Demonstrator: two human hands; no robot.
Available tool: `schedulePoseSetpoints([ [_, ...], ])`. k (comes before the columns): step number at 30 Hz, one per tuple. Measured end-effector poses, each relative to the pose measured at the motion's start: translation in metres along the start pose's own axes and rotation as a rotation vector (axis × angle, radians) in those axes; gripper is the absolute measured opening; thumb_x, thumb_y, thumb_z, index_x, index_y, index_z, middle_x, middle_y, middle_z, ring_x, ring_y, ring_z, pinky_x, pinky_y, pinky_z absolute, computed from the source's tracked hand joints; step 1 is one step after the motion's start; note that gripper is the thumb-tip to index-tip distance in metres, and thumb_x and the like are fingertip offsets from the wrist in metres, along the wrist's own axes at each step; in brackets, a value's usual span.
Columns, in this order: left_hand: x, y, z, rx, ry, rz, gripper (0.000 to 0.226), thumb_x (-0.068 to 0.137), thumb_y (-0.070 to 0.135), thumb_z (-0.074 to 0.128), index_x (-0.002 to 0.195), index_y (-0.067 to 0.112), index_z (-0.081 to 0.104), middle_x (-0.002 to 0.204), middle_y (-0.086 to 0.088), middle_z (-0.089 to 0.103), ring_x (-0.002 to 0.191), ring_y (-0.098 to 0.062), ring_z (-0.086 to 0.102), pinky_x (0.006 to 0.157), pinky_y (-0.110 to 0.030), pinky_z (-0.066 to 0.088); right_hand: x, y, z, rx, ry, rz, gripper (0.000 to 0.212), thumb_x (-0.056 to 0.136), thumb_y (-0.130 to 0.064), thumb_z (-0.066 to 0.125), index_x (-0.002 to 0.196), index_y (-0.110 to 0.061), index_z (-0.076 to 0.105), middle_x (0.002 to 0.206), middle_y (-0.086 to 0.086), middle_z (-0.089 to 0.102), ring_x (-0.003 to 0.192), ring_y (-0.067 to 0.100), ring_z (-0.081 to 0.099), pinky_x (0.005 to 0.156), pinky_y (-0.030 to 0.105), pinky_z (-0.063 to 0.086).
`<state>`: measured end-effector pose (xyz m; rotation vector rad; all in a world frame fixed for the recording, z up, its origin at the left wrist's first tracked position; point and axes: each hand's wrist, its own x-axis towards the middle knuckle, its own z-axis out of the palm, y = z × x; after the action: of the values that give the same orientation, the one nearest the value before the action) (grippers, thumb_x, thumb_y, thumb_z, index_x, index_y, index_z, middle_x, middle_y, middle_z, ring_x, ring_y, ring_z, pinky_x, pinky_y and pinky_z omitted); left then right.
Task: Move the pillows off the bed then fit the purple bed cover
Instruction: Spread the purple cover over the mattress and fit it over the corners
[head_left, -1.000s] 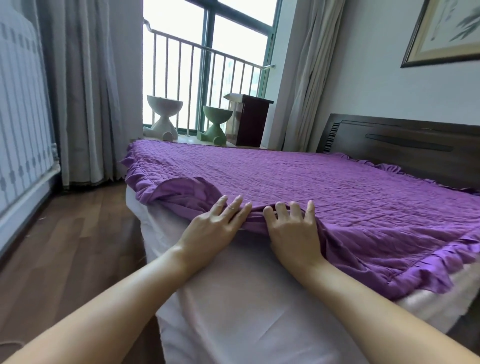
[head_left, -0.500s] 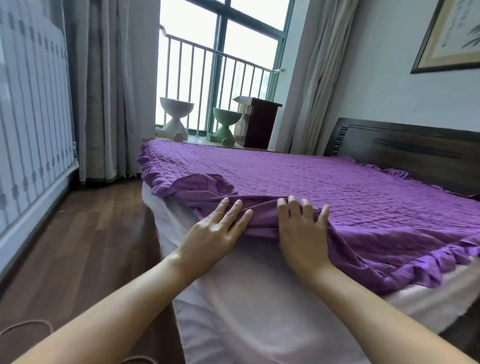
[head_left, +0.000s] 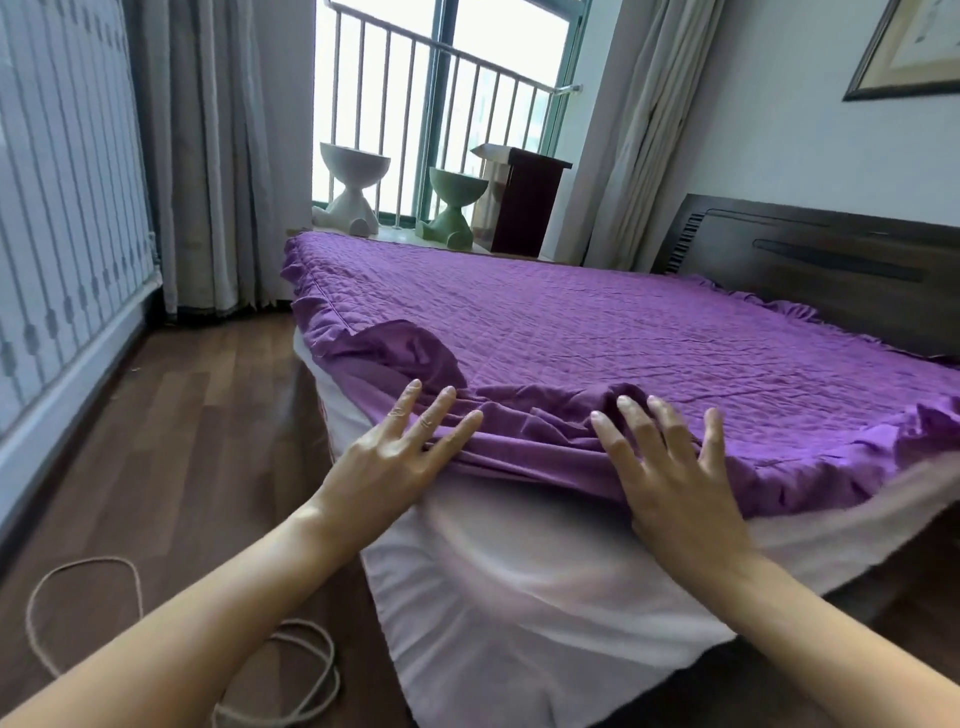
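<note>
Resting spread and flat, left hand (head_left: 395, 457) and right hand (head_left: 670, 478) press the bunched cover (head_left: 597, 332) edge at the bed (head_left: 519, 587) corner.

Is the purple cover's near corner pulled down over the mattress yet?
No. The purple cover is bunched under both hands, white mattress side bare.

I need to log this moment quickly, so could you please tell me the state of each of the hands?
Left hand: open, fingers spread flat on the purple bed cover, holding nothing.
Right hand: open, flat on the cover's bunched edge, holding nothing.
</note>
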<state>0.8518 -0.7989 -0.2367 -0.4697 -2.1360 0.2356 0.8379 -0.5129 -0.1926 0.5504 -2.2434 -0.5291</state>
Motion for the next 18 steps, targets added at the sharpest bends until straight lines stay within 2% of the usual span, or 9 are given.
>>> schedulePoseSetpoints([
  [3,-0.016,0.014,-0.003,0.007,0.012,-0.012,0.065,0.087,-0.012,0.010,0.140,0.017,0.035,0.136,-0.019,0.051,0.120,-0.045,0.051,0.076,-0.041,0.059,-0.018,-0.005,-0.007,0.016,0.027,-0.025,0.065,0.073,0.001,0.045,0.136,-0.014,0.040,0.136,0.020,0.048,0.124,0.043,0.045,0.095,0.075,0.027],
  [5,-0.027,0.023,-0.002,0.019,0.010,-0.022,0.062,0.092,-0.007,0.005,0.140,0.018,0.035,0.135,-0.018,0.052,0.120,-0.044,0.052,0.072,-0.041,0.059,-0.030,-0.010,-0.008,0.013,0.053,-0.052,0.061,0.077,0.002,0.048,0.136,-0.014,0.040,0.135,0.019,0.049,0.124,0.041,0.046,0.095,0.074,0.028],
  [7,-0.034,0.031,-0.003,0.011,0.007,-0.038,0.061,0.093,-0.007,0.004,0.140,0.018,0.035,0.135,-0.018,0.052,0.120,-0.044,0.051,0.072,-0.041,0.059,-0.041,-0.013,-0.009,0.013,0.064,-0.064,0.067,0.072,0.002,0.058,0.135,-0.014,0.042,0.134,0.019,0.050,0.123,0.041,0.047,0.095,0.074,0.027],
  [9,-0.037,0.035,-0.007,0.002,0.010,-0.051,0.062,0.093,-0.007,0.004,0.140,0.017,0.036,0.135,-0.018,0.052,0.121,-0.044,0.051,0.075,-0.042,0.058,-0.048,-0.014,-0.011,0.018,0.064,-0.059,0.073,0.067,0.004,0.060,0.135,-0.014,0.042,0.134,0.018,0.051,0.123,0.041,0.047,0.097,0.074,0.025],
  [12,-0.041,0.039,-0.014,-0.013,0.017,-0.053,0.058,0.094,-0.006,0.011,0.141,0.018,0.035,0.136,-0.017,0.051,0.122,-0.042,0.051,0.080,-0.043,0.057,-0.054,-0.015,-0.014,0.042,0.059,-0.061,0.062,0.077,0.004,0.037,0.136,-0.015,0.040,0.135,0.017,0.049,0.124,0.040,0.045,0.098,0.073,0.025],
  [14,-0.046,0.041,-0.018,-0.052,0.036,-0.060,0.058,0.091,-0.009,0.021,0.140,0.017,0.035,0.136,-0.018,0.051,0.122,-0.042,0.050,0.083,-0.043,0.056,-0.058,-0.017,-0.016,0.060,0.058,-0.065,0.064,0.076,0.002,0.023,0.135,-0.015,0.042,0.134,0.017,0.050,0.123,0.040,0.046,0.099,0.073,0.025],
  [18,-0.054,0.047,-0.026,-0.107,0.078,-0.080,0.065,0.083,-0.010,0.047,0.141,0.019,0.036,0.137,-0.017,0.051,0.124,-0.040,0.049,0.086,-0.043,0.055,-0.068,-0.019,-0.020,0.099,0.104,-0.062,0.069,0.072,0.006,0.021,0.133,-0.014,0.043,0.131,0.017,0.054,0.120,0.041,0.050,0.099,0.072,0.026],
])
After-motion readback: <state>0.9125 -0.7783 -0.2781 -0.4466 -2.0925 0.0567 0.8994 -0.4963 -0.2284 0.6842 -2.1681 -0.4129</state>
